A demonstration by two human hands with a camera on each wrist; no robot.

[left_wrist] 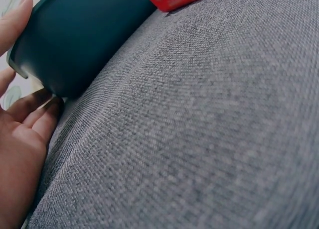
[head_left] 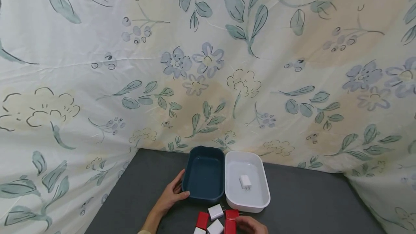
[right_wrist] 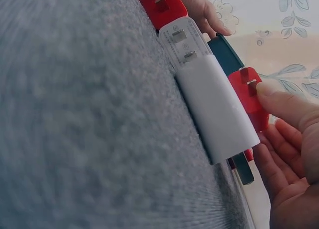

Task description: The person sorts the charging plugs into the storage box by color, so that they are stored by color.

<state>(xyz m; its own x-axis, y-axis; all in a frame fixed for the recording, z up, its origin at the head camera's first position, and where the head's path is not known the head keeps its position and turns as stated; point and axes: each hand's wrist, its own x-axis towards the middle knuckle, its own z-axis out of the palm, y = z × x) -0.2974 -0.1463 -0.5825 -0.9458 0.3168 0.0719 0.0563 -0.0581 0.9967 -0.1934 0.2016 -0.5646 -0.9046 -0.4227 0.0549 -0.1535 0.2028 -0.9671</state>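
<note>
My left hand point(head_left: 172, 195) grips the near left corner of a dark blue tray point(head_left: 204, 178), thumb at the rim and fingers along its outer wall. In the left wrist view, the fingers point(left_wrist: 37, 112) reach toward the tray's base. My right hand point(head_left: 251, 224) pinches a red charger plug point(right_wrist: 247, 97) between thumb and fingers, its metal prongs toward the thumb. Close by is a white charger plug point(right_wrist: 214, 107), lying on its side. Other plugs cluster in front of the trays, including a red one point(head_left: 202, 220) and a white one point(head_left: 216, 212).
A white tray point(head_left: 265, 190) stands against the blue tray's right side, with one white charger plug point(head_left: 245, 182) inside. Both trays rest on a dark grey cloth-covered table point(head_left: 302, 198). A floral curtain point(head_left: 208, 82) hangs behind and at the sides.
</note>
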